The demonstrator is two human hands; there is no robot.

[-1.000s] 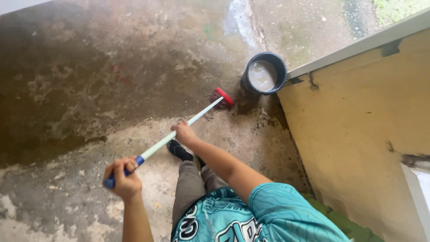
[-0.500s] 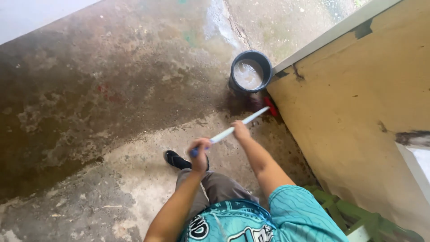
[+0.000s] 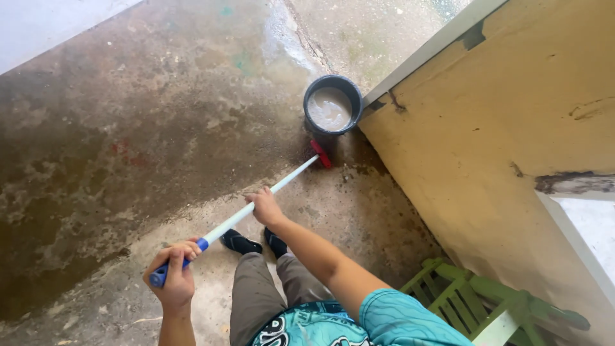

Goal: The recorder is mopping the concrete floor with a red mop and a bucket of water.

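A person stands on a stained, wet grey concrete floor (image 3: 128, 128) and looks down along a long white pole with a blue grip end (image 3: 256, 204). The left hand (image 3: 172, 279) is wrapped tight around the blue grip at the near end of the pole, fingers curled closed over it. The right hand (image 3: 264, 206) is closed around the white shaft about midway along it, arm stretched forward. At the far end of the pole a red scrubbing brush head (image 3: 321, 154) rests on the floor, just beside a round dark grey bucket holding cloudy whitish water (image 3: 332, 106). The bucket stands at the corner of a worn yellow wall (image 3: 512, 128), close against it. Below the arms show grey trousers, black shoes (image 3: 242, 243) planted on the concrete, and a teal patterned shirt. A green slatted wooden chair (image 3: 474, 301) sits at the foot of the wall, to the person's right.
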